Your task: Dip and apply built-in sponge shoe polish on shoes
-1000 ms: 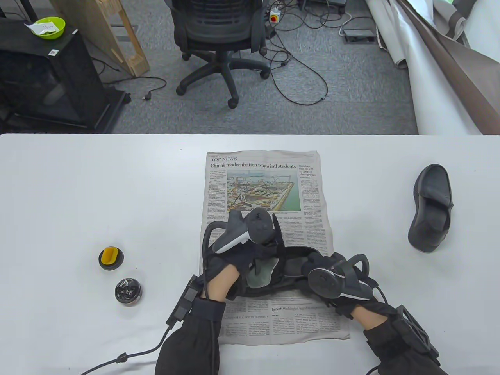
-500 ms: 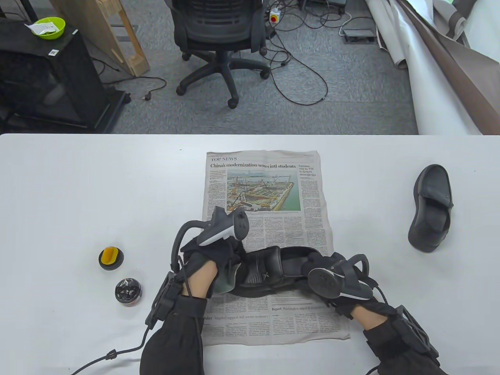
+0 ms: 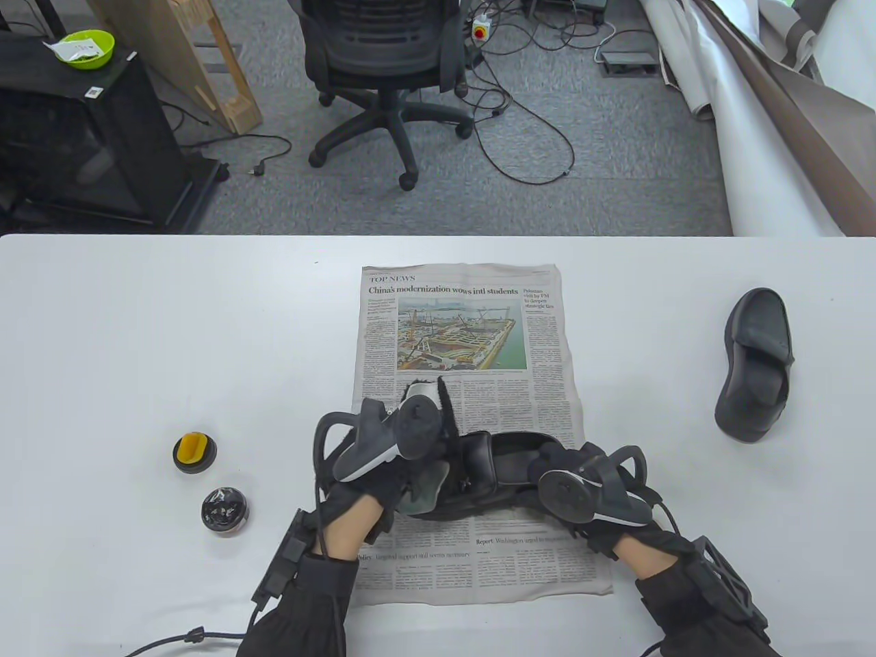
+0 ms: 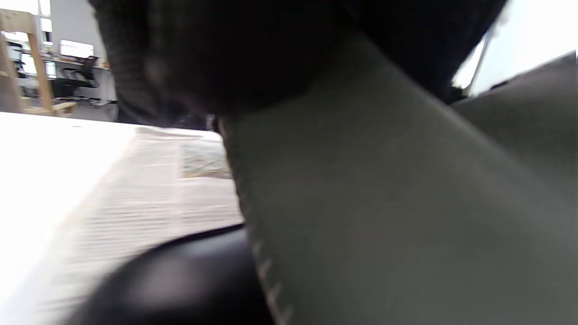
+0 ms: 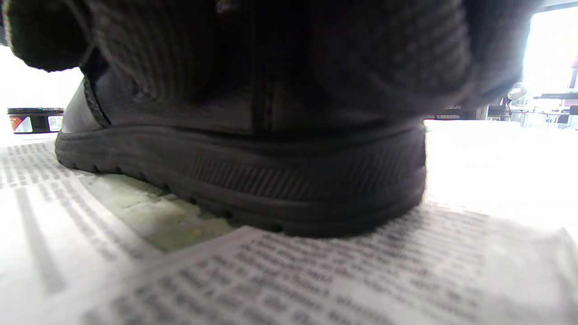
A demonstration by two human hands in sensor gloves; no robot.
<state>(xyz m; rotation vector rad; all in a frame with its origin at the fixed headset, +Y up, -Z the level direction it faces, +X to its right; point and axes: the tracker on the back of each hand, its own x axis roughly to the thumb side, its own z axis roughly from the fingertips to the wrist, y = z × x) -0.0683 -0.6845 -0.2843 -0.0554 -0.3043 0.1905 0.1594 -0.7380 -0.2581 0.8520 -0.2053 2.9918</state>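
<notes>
Your right hand grips the heel end of the black shoe, fingers wrapped over its back, pinning it flat on the newspaper. Your left hand presses a grey-green cloth against the shoe's toe end; in the left wrist view that cloth fills most of the frame and the fingers are lost in blur. The shoe lies crosswise on the lower half of the sheet, toe toward your left.

Above it the page reads "TOP NEWS" and "China's modernization wows intl students", over a photograph of a building site. Below the shoe a line begins "Report: Washington".

Well to your left on the white table stand the open polish tin and, just beyond it, its lid with the yellow sponge. The second shoe rests far to your right, near the table's edge.
</notes>
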